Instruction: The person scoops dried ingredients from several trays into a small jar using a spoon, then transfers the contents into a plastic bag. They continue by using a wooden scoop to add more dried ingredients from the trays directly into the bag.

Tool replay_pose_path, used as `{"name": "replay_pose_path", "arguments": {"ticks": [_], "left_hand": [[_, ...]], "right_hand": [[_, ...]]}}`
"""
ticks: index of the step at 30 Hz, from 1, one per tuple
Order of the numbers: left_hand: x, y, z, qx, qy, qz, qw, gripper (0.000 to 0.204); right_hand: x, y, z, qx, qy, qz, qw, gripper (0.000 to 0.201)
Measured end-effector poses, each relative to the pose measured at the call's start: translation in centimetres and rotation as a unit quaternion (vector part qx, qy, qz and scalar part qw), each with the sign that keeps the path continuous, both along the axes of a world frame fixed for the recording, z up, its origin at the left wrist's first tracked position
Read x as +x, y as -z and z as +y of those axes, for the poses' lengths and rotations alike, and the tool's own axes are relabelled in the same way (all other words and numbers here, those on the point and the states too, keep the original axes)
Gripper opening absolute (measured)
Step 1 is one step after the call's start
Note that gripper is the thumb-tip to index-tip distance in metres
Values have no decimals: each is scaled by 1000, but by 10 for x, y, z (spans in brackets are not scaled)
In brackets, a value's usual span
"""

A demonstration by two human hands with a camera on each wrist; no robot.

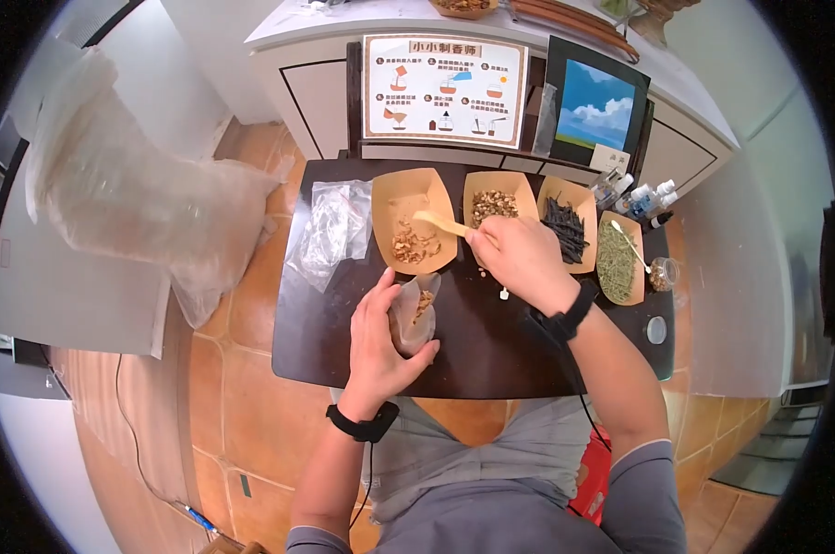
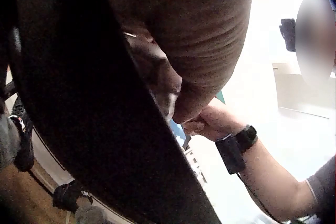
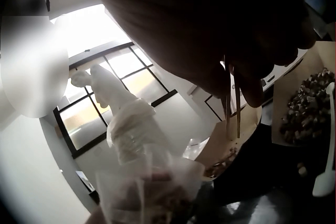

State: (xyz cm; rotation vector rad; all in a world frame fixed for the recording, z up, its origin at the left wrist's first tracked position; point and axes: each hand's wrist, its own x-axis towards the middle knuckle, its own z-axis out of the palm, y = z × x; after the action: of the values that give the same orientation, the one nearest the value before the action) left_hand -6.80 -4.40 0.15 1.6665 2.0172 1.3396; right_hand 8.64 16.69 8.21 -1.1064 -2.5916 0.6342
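My right hand (image 1: 523,263) grips wooden tongs (image 1: 443,222), whose tips hang over a paper tray (image 1: 387,198) with brown dried pieces (image 1: 413,245) in it. Both prongs show in the right wrist view, slightly apart, with nothing between them. Below that tray, my left hand (image 1: 376,337) holds a small translucent pouch (image 1: 403,323) upright, fingers at its left and thumb at its near side. Brown pieces (image 1: 424,303) show inside its mouth. In the left wrist view, the dark table edge and my own hand hide most of the pouch.
More paper trays stand rightward, with brown chunks (image 1: 493,205), dark sticks (image 1: 565,226) and green herbs (image 1: 616,263). A white spoon (image 3: 324,179) lies by the chunks. Small bottles (image 1: 643,198) and a jar (image 1: 663,274) line the right edge. A clear plastic bag (image 1: 330,231) lies left.
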Motion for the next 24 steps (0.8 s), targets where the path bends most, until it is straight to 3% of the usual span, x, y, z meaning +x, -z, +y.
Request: {"name": "replay_pose_path", "arguments": {"ticks": [6, 11, 24], "left_hand": [[1, -3, 0, -21, -5, 3, 1000, 97], [0, -2, 0, -18, -7, 7, 1000, 97], [2, -2, 0, -27, -3, 9, 1000, 101]], "right_hand": [[-10, 15, 4, 58, -31, -38, 997, 41], [-8, 4, 0, -11, -71, -59, 996, 41], [-10, 2, -11, -35, -71, -70, 994, 40]]}}
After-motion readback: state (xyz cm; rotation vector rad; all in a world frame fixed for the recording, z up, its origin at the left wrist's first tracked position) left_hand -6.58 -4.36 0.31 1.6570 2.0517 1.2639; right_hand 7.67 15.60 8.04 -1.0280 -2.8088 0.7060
